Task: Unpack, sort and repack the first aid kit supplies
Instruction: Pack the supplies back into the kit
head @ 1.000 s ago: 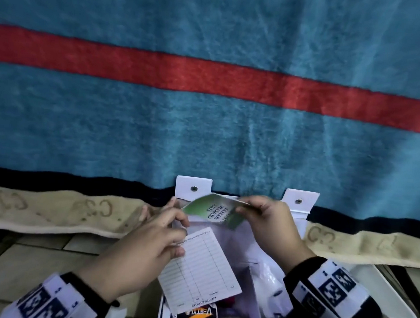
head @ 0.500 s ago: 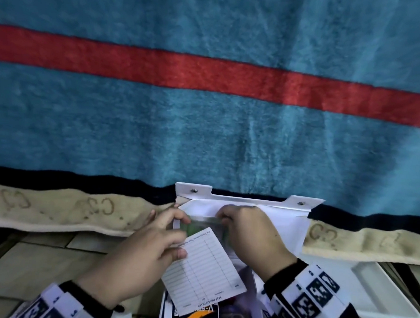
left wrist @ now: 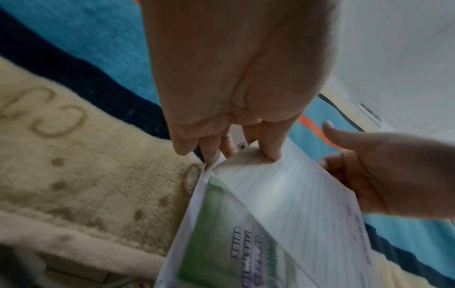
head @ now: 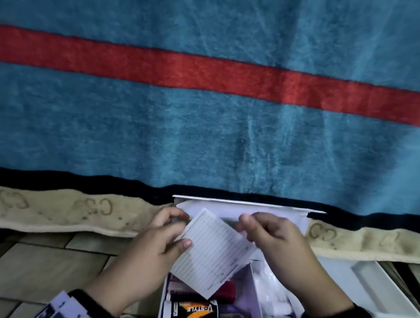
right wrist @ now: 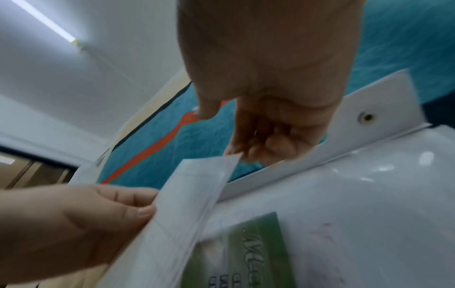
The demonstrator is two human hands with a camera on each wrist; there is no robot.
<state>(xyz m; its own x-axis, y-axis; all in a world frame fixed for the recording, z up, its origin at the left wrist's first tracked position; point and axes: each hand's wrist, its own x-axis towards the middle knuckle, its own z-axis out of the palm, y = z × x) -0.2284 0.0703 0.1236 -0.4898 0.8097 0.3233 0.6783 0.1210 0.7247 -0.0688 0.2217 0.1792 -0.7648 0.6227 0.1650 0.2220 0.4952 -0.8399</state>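
Between your two hands, a lined white card (head: 212, 252) stands tilted over the open first aid kit (head: 295, 219). Your left hand (head: 150, 255) pinches the card's left edge, thumb on the front and fingers behind it. Your right hand (head: 276, 247) is at the card's upper right corner with its fingers curled; whether they grasp the card or only touch it cannot be told. Just behind the card, under your left fingers, a green first aid guide (left wrist: 221, 233) lies flat against the inside of the kit's raised white lid (right wrist: 357, 185). Below your wrists, the kit's compartments hold a dark pack printed with orange lettering (head: 191, 312) and a dark red item (head: 227, 290). Beyond your fingertips hangs a blue blanket (head: 205, 134) with a red stripe.
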